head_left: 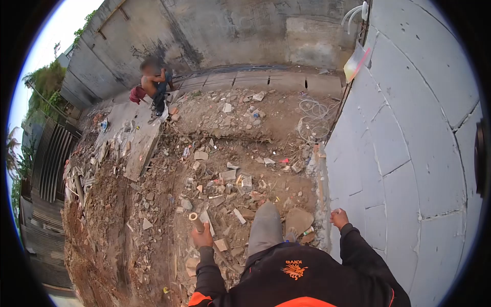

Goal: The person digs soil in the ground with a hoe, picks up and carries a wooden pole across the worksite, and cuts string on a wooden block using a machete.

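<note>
In the head view my left hand (202, 236) is wrapped round a wooden handle (195, 219), its round end sticking up past the fingers. The handle's shaft runs back below the hand over the rubble. On the other side, my right hand (338, 218) is curled closed beside the grey block wall (378, 169); anything inside its fingers is too small to make out. One bent knee in grey trousers (265, 225) shows between the two hands, above broken stones and soil.
A person (155, 84) sits near the concrete wall (230, 36) at the back left. Uneven rubble (227, 174) covers the ground ahead. Coiled pale cable (314, 118) lies by the block wall, and a plank (143, 153) lies at the left.
</note>
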Demonstrator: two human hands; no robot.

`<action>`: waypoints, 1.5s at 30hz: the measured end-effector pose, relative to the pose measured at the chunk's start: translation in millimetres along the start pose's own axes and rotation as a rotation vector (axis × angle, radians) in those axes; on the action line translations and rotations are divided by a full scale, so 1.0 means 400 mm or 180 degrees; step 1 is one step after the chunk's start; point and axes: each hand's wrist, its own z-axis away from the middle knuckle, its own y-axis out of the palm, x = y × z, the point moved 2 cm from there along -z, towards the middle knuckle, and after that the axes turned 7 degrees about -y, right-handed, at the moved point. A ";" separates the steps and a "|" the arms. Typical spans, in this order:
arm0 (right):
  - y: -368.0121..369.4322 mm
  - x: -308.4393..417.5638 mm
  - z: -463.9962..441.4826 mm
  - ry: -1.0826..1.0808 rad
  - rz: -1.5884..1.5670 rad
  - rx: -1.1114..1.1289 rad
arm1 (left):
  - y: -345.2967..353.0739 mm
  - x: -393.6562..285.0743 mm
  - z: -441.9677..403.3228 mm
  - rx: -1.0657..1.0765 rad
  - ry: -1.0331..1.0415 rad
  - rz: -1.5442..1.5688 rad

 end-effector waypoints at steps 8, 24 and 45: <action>-0.046 -0.478 -0.040 -0.0914 0.3013 0.0809 | 0.120 -0.353 -0.136 0.0094 0.0314 0.0362; 0.214 0.197 -1.017 -0.0159 0.0327 -0.0429 | 0.446 -0.758 -0.673 -0.0257 0.0759 0.2345; 0.262 0.426 -2.006 -0.0523 0.4198 0.1019 | 1.188 -1.041 -1.151 -0.0682 0.1631 0.3037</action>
